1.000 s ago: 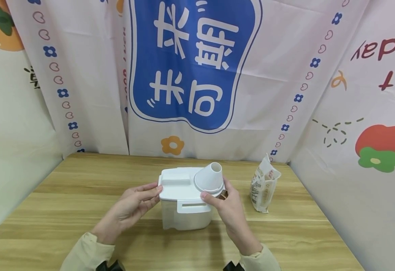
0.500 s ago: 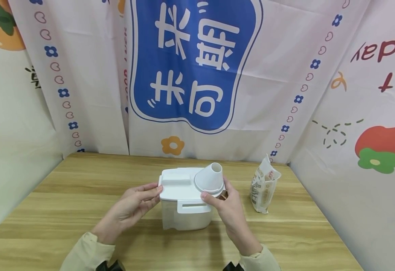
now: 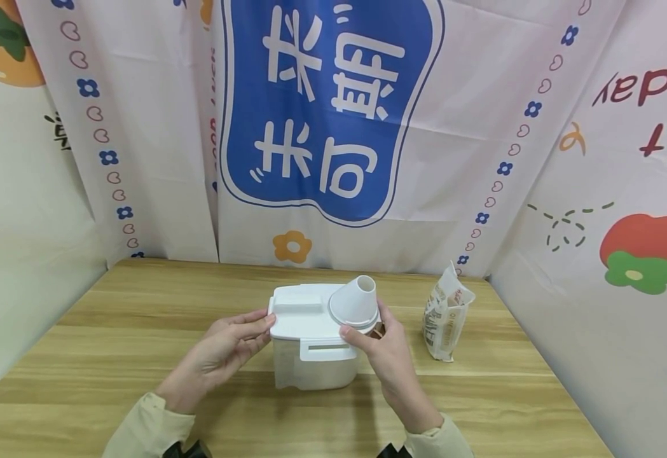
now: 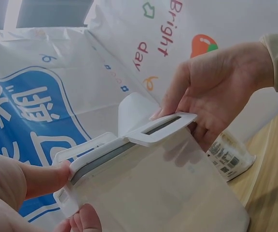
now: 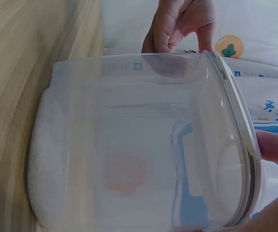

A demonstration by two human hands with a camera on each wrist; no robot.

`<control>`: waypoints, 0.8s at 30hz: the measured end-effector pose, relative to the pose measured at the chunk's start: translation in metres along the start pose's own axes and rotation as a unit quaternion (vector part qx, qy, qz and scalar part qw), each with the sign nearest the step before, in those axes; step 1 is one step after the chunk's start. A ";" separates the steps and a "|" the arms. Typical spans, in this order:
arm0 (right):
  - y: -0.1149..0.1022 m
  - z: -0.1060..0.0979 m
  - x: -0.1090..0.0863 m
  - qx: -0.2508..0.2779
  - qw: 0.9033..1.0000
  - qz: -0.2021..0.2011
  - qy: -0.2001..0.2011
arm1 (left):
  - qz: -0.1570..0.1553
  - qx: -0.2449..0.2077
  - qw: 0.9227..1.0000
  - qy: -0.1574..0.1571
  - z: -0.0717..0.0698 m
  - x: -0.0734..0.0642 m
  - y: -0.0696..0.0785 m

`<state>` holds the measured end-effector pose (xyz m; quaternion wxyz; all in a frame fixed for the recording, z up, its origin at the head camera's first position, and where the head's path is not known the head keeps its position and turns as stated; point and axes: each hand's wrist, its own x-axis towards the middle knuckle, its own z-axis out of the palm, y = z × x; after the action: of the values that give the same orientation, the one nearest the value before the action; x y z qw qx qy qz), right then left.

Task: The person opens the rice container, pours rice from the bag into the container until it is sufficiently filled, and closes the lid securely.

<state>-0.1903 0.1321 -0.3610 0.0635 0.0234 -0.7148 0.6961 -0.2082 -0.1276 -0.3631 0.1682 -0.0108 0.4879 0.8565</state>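
Observation:
A translucent plastic storage container (image 3: 316, 370) stands on the table, its white lid (image 3: 293, 326) on top. From the lid's right part rises a white cone spout (image 3: 356, 304). My left hand (image 3: 219, 353) pinches the lid's left end, thumb above and fingers below the rim. At the opposite end my right hand (image 3: 389, 356) holds the container, thumb on the lid's edge and fingers round the side. The front clip (image 4: 162, 129) sticks outward from the lid in the left wrist view. A pale layer (image 5: 47, 169) lies along the container's bottom in the right wrist view.
A white printed bag (image 3: 446, 318) stands upright to the right of my right hand. The wooden table (image 3: 138, 318) meets a patterned cloth (image 3: 453, 152) at its back edge, with further pale cloth walls at both sides.

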 end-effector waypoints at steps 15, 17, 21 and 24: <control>0.000 0.000 -0.001 0.000 1.000 0.001 0.001 | -0.005 -0.019 1.000 0.008 0.000 0.002 -0.001; 0.000 0.000 -0.001 0.002 1.000 0.000 0.002 | -0.004 -0.019 1.000 0.003 0.000 0.001 -0.001; -0.001 0.001 -0.001 0.003 1.000 -0.002 0.003 | -0.006 -0.023 1.000 0.000 0.001 0.001 0.000; -0.001 0.001 -0.001 -0.001 1.000 -0.002 0.005 | -0.010 -0.031 0.999 -0.003 0.002 0.001 0.001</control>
<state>-0.1890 0.1309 -0.3603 0.0684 0.0211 -0.7148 0.6957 -0.2088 -0.1263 -0.3620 0.1778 -0.0184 0.4608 0.8693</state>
